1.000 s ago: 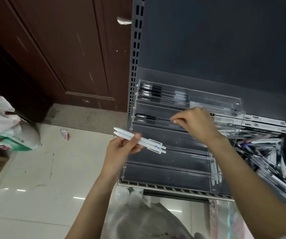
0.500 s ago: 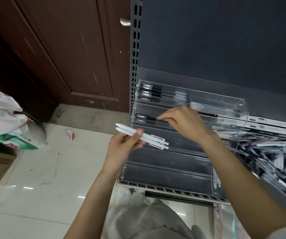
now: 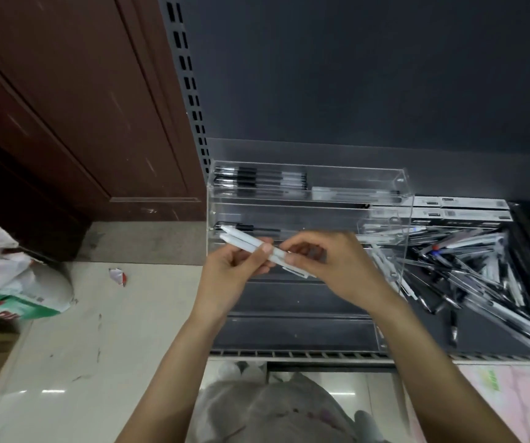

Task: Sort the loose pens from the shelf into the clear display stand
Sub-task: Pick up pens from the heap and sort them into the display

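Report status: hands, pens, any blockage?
Left hand grips two white pens. Right hand pinches their clip end. Clear display stand tiers open, nothing blocking.

You hold two white pens [image 3: 244, 243] side by side at the frame's centre, tips pointing upper left. Behind them the clear display stand [image 3: 406, 193] holds black pens [image 3: 257, 179] in its top tier. A heap of loose pens [image 3: 468, 273] lies at right.
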The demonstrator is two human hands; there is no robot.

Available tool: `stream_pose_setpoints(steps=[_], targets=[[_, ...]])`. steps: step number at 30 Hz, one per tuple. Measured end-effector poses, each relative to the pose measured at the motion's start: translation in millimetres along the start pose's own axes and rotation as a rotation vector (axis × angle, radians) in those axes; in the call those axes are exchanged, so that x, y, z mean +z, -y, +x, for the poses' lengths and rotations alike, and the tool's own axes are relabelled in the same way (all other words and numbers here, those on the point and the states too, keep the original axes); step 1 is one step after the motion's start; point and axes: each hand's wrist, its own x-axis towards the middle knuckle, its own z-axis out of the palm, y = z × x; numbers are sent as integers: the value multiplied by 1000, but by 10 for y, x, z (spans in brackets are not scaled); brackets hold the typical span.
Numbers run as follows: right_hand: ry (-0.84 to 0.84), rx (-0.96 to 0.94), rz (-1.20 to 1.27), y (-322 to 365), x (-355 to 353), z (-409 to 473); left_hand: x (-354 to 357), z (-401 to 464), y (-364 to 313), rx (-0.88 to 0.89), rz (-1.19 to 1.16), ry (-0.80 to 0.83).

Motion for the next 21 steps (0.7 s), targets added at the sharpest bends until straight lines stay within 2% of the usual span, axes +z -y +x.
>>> stream_pose_setpoints(steps=[3,7,9,12,15,21], targets=[[-76,9,-70,-158,-152,-131,166,34,15,6,7,76],[-341,5,-352,-451,-486,-281,280,99,72,33,49,97],[-393,-8,-459,-575,-630,-249,298,126,96,36,60,83],[-335,-39,-547,-703,-685,-81,305,145,112,41,59,39],[-174,-25,-617,-805,-679,52,287,141,114,70,73,1],[14,78,-665,-840,-827,113,267,131,95,56,-19,-31]])
